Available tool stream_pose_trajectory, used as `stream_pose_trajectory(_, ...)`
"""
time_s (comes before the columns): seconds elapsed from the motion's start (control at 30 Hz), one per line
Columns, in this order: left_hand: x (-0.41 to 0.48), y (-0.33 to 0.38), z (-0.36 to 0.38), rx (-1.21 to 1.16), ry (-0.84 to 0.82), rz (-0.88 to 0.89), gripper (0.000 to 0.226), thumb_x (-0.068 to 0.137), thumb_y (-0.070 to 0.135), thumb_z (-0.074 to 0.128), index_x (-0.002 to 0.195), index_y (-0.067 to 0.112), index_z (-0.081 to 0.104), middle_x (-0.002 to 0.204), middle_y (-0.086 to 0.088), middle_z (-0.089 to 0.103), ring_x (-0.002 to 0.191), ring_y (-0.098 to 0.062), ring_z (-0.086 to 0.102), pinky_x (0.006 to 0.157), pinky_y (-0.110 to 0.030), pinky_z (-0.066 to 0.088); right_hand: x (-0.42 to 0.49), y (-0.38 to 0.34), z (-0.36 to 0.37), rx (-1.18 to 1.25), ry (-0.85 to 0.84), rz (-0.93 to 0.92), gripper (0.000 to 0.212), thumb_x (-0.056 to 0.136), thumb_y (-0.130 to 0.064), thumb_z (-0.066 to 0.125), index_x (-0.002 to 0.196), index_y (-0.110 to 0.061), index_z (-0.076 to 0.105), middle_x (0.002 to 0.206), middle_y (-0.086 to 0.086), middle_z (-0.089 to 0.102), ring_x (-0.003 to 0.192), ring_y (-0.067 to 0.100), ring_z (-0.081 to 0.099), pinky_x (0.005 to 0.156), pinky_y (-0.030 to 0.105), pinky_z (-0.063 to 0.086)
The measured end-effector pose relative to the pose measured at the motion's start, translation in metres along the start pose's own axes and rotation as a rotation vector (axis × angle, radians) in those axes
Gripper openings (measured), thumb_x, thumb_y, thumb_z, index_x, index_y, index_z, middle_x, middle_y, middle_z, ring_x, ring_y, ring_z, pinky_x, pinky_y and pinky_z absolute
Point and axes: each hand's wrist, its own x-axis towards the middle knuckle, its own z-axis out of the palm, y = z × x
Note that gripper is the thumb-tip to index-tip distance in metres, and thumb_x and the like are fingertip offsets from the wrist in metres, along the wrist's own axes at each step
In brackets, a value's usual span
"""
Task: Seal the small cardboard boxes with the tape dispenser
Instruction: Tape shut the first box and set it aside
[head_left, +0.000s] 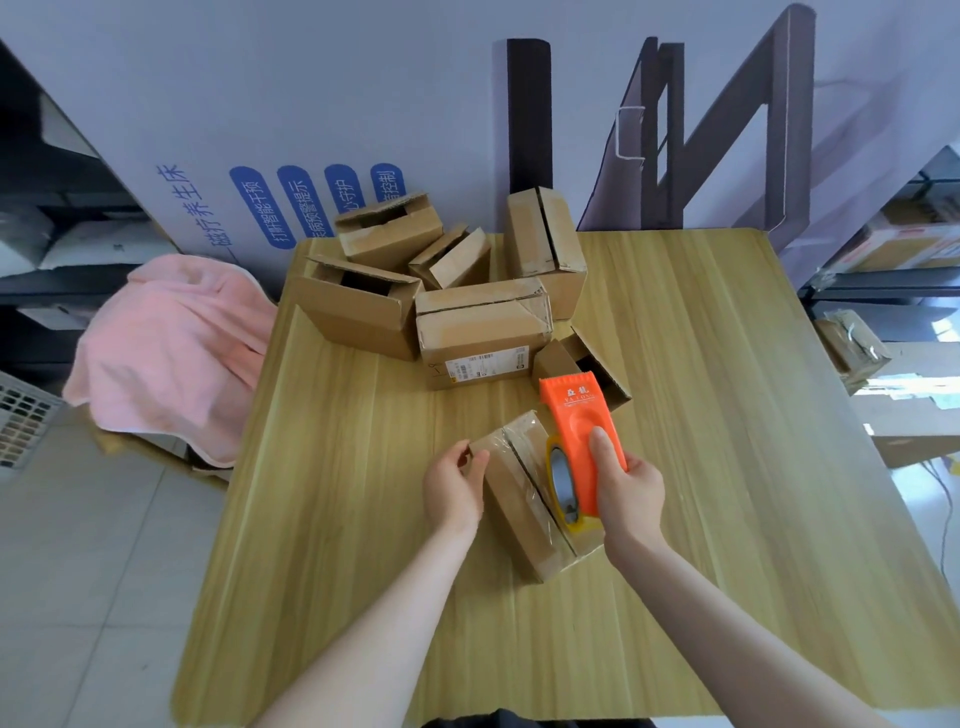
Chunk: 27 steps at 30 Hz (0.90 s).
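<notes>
A small cardboard box (524, 493) lies near the middle of the wooden table (727, 467), its top flaps closed along a dark seam, with shiny tape on its far end. My left hand (454, 486) grips the box's left far corner, thumb and fingers curled on its edge. My right hand (626, 488) holds an orange tape dispenser (579, 431) over the box's right side, thumb lying along the orange body. The tape roll sits under the dispenser, against the box top.
Several more cardboard boxes (483, 327) are piled at the table's far side, some with open flaps. One open box (592, 369) lies just behind the dispenser. A pink cloth (176, 353) drapes over something left of the table. Shelves stand at both sides.
</notes>
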Motion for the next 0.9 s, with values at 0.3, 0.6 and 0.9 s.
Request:
stream_pose_trajectory(0.3, 0.024, 0.005, -0.02, 0.317, -0.275, 0.144, 0.038, 0.099, 0.033, 0.048, 0.133, 0.019, 0.054, 0.125, -0.002, 0.063, 0.112, -0.021, 0.059, 0.089, -0.032, 0.049, -0.001, -0.005, 0.007, -0.028, 0.005, -0.014, 0.044, 0.085, -0.049, 0.063, 0.062, -0.013, 0.062, 0.048, -0.005, 0.06, 0.039, 0.003, 0.055, 0.038, 0.016, 0.043)
stream_pose_trajectory(0.6, -0.007, -0.026, -0.052, 0.476, -0.242, 0.146, 0.062, 0.083, 0.06, 0.059, 0.131, 0.022, 0.054, 0.125, 0.006, 0.061, 0.106, -0.012, 0.059, 0.082, -0.03, 0.051, 0.003, -0.022, -0.005, 0.058, 0.028, 0.069, 0.043, 0.085, -0.05, 0.064, 0.069, -0.01, 0.063, 0.057, 0.001, 0.062, 0.05, 0.013, 0.059, 0.048, 0.024, 0.047)
stream_pose_trajectory(0.9, 0.036, 0.046, -0.019, 0.798, -0.71, 0.757, 0.085, 0.084, 0.046, 0.064, 0.152, 0.025, 0.017, 0.16, 0.01, 0.009, 0.147, -0.011, 0.002, 0.115, -0.045, 0.016, -0.002, -0.04, -0.031, 0.116, 0.168, 0.002, 0.041, 0.084, -0.052, 0.064, 0.065, -0.016, 0.063, 0.051, -0.005, 0.063, 0.046, 0.009, 0.059, 0.047, 0.023, 0.048)
